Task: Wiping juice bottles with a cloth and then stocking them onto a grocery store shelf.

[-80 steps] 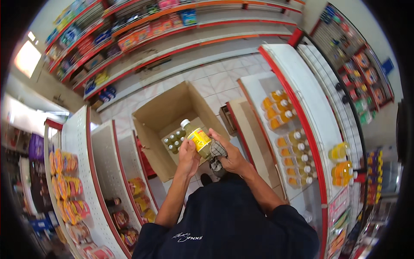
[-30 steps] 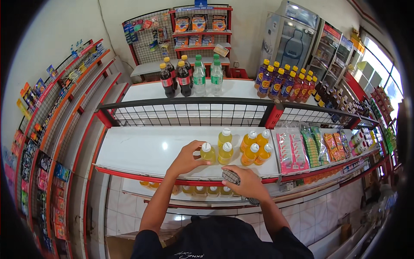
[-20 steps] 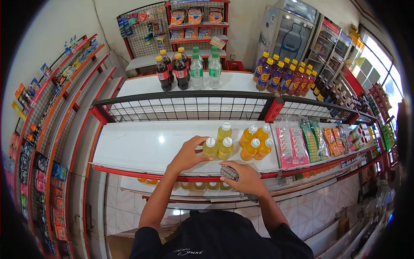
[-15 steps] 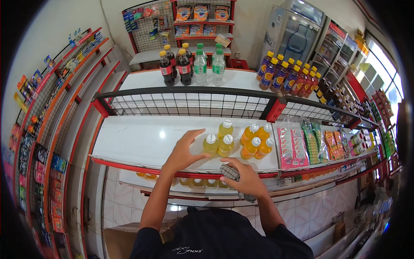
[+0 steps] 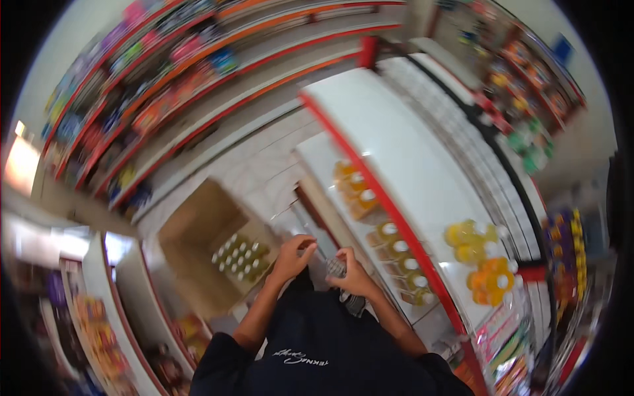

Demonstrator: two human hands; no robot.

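Observation:
My left hand (image 5: 294, 257) is in front of my body, nothing in it, its fingers loosely curved and apart from the thumb. Close by, my right hand (image 5: 357, 277) is closed around a grey checked cloth (image 5: 335, 268), part of which hangs below the hand. To the left, an open cardboard box (image 5: 191, 231) on the floor holds several white-capped bottles (image 5: 241, 256) of yellow-green drink. On the shelf at right stand yellow drink bottles (image 5: 465, 241) and orange drink bottles (image 5: 490, 282). Neither hand touches a bottle. The picture is blurred.
Below the red-edged white shelf (image 5: 409, 165), a lower tier carries orange bottles (image 5: 356, 191) and yellow bottles (image 5: 399, 261). Stocked wall shelves (image 5: 198, 86) run across the far left. Another shelf unit (image 5: 125, 290) stands near left. Hanging packets (image 5: 495, 330) are at right.
My view has swung left, bringing the cardboard box into sight. Both hands have drawn away from the upper shelf's bottles toward my body. The cloth is still in my right hand.

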